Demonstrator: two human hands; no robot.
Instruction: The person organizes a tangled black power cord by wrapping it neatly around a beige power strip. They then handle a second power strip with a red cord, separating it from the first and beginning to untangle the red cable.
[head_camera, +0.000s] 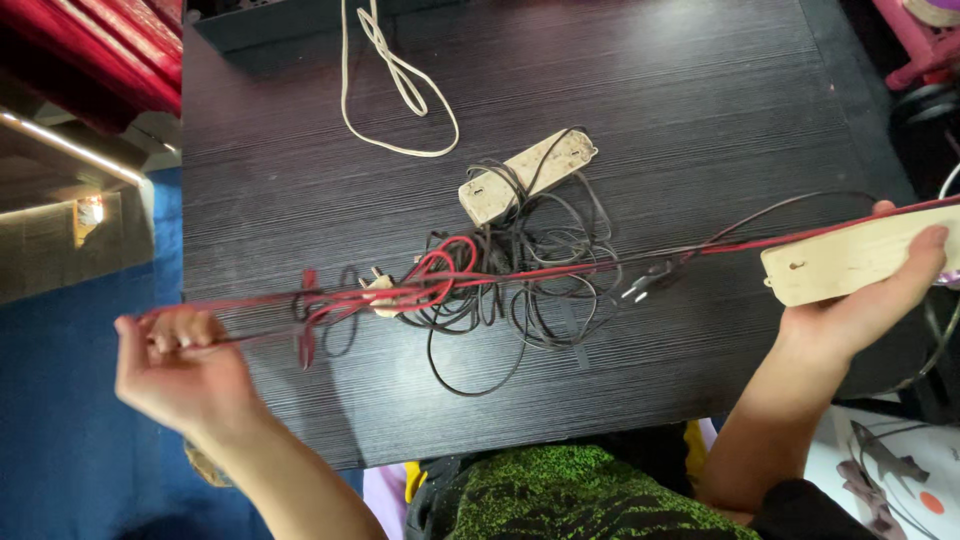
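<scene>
So my left hand (180, 375) is curled tight around the end of a red and black twin wire (560, 270), stretched taut over the dark wood-grain table (700, 100). My right hand (870, 300) is wrapped round a cream plastic power strip (860, 258) at the table's right edge. Tangled black cables (520, 290) and a second cream power strip (525, 175) sit mid-table, white cord (400, 80) further back
</scene>
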